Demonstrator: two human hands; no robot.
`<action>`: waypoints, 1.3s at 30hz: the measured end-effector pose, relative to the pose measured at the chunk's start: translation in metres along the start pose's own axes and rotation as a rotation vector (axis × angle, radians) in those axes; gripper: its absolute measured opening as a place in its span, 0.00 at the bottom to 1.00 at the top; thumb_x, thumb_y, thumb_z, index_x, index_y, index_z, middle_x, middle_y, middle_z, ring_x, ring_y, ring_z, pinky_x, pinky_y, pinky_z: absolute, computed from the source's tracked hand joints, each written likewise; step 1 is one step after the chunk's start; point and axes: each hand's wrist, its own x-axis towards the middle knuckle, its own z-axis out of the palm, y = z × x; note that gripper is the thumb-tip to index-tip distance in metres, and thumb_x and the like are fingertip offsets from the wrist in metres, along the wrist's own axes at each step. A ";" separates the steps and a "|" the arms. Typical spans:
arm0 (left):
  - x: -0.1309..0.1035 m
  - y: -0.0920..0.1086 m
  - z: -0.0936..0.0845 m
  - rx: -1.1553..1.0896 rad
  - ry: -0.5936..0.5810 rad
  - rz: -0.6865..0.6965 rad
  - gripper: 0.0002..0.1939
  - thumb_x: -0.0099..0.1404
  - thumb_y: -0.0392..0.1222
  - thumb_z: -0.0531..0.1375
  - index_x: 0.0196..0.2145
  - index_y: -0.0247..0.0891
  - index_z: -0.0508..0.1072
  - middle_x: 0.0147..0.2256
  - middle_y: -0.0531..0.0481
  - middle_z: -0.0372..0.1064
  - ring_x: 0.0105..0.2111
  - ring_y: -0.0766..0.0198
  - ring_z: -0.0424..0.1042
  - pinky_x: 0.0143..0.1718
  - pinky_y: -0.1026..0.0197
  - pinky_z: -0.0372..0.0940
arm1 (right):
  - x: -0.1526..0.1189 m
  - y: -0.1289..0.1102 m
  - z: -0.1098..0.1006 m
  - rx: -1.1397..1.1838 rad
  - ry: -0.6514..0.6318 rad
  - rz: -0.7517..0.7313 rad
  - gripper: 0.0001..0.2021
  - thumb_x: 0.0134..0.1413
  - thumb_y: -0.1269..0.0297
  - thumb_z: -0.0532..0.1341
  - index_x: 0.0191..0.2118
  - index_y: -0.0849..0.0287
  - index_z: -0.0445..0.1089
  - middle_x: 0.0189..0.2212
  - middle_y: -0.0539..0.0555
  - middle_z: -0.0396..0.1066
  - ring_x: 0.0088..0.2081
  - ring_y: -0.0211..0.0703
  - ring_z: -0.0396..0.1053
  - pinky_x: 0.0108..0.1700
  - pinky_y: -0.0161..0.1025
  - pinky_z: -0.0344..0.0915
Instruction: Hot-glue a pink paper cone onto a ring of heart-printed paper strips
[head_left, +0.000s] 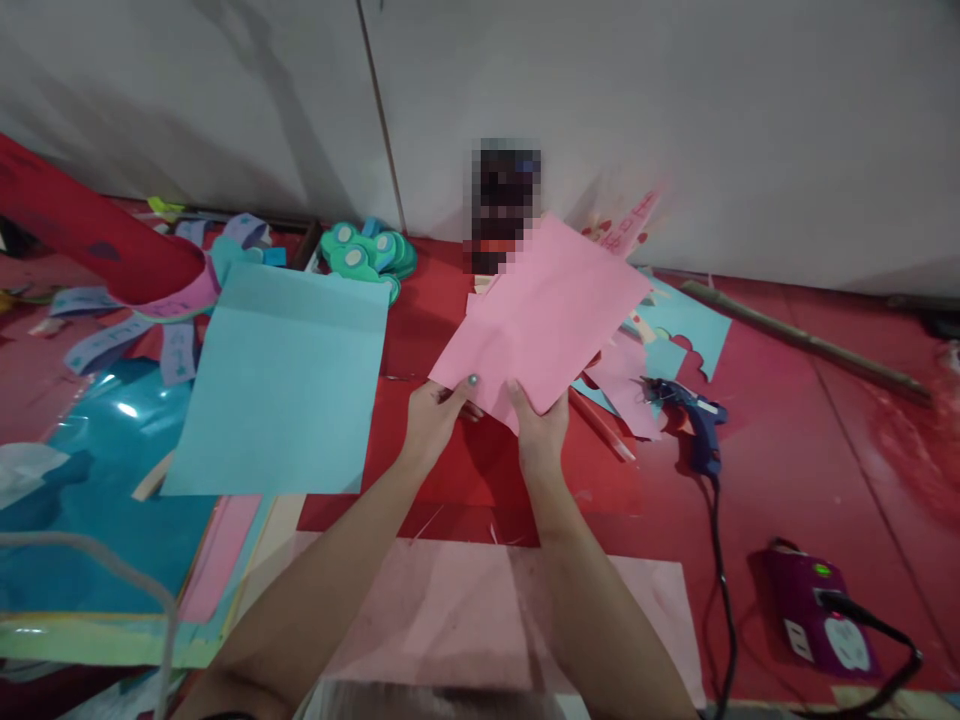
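The pink sheet [544, 315] is sitting tilted just above the middle of the view, lifted over the red floor [780, 440], its far corner pointing toward one o'clock. Two hands are holding it by its near edge. The left hand [435, 415] is pinching the near-left corner, thumb lying on top and fingers curling beneath. The right hand [541, 425] is gripping the near corner just beside it, thumb pressing on the upper face, the other fingers hiding under the paper.

At nine o'clock of the sheet one light blue sheet [289, 385] is lying flat, well apart from the hands. Beyond it, at eleven o'clock, a cluster of teal punches [367, 255] is resting by the wall; their exact count is hard to tell. At three o'clock one blue glue gun [694, 415] is lying near pink and blue paper scraps [637, 380], its cord trailing toward six o'clock. At five o'clock one purple power strip [814, 610] is sitting with a plug in it. At six o'clock, under the forearms, one pale pink sheet [450, 610] is lying flat. At ten o'clock purple paper strips [150, 335] are piling beside a red roll [90, 240].
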 end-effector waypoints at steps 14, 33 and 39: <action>0.004 -0.002 -0.001 -0.051 -0.038 -0.013 0.19 0.54 0.55 0.61 0.26 0.32 0.72 0.21 0.45 0.73 0.22 0.61 0.73 0.28 0.59 0.70 | -0.010 -0.003 0.005 0.103 -0.196 0.183 0.22 0.39 0.56 0.66 0.41 0.64 0.71 0.40 0.56 0.73 0.42 0.43 0.70 0.46 0.41 0.69; -0.003 -0.001 0.002 -0.003 0.014 0.055 0.18 0.55 0.52 0.60 0.36 0.33 0.72 0.31 0.46 0.74 0.28 0.62 0.74 0.30 0.61 0.70 | -0.006 0.006 0.009 0.284 -0.061 0.174 0.21 0.39 0.57 0.67 0.41 0.62 0.69 0.43 0.56 0.71 0.46 0.43 0.69 0.49 0.44 0.68; -0.004 0.000 0.003 0.014 0.026 0.056 0.17 0.55 0.52 0.61 0.34 0.34 0.73 0.30 0.48 0.74 0.27 0.64 0.73 0.30 0.62 0.70 | -0.006 0.013 0.008 0.216 -0.027 0.171 0.21 0.39 0.57 0.66 0.40 0.64 0.70 0.40 0.57 0.72 0.44 0.44 0.70 0.48 0.44 0.70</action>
